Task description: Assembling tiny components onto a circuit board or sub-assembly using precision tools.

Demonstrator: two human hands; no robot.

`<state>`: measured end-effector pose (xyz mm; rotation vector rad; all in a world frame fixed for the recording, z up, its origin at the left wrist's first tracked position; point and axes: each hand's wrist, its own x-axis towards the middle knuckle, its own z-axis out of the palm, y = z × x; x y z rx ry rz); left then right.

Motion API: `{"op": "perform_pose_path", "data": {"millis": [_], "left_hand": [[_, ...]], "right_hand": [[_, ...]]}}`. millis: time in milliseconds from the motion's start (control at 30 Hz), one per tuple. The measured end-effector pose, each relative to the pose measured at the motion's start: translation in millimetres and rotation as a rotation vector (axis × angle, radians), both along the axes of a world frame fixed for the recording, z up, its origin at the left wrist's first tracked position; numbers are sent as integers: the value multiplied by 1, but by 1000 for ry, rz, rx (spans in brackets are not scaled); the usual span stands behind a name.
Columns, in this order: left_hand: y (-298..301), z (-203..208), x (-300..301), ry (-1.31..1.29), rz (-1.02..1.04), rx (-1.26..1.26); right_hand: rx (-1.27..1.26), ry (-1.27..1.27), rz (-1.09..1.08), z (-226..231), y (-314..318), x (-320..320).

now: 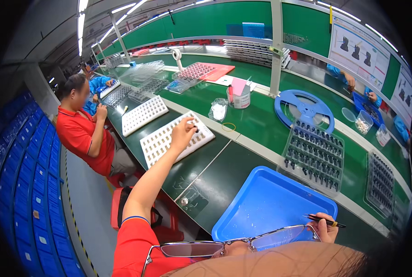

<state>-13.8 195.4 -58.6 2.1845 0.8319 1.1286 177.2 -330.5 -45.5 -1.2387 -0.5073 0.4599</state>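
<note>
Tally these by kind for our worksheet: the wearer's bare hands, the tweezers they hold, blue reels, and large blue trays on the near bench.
Hands: 2 (left hand, right hand)
Black tweezers: 1
Blue reel: 1
Large blue tray: 1
Total: 5

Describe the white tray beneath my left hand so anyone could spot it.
On the green workbench, find the blue tray, then look left and beyond. A slotted white tray lies there. Unlike the similar tray behind it, this one has your left hand over it.

Blue reel (306,109) & lbl'd tub (242,100) on grn bench (261,127), blue bins (23,184) L.
</note>
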Motion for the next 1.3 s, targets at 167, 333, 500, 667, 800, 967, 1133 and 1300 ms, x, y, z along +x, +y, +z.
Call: {"op": "perform_pose_path", "data": {"millis": [167,333,500,667,800,967,1133,1300], "left_hand": [[18,-3,11,104,57,86],[24,-9,8,192,74,206],[23,-21,14,111,179,161],[22,-22,15,102,229,140],[0,-15,16,74,147,0],[-34,-7,26,30,43,-50],[-40,-5,28,10,36,-62],[-51,-3,28,185,161,114]], "right_hand": [[-5,5,0,2,-2,-1],[-22,-5,22,6,1,-4],[-8,5,47,2,-2,-4],[5,19,59,2,0,-3],[0,34,57,-1,1,-1],[-12,36,68,4,0,-4],[-6,37,71,3,-1,-3],[-16,38,70,1,-1,-2]]}}
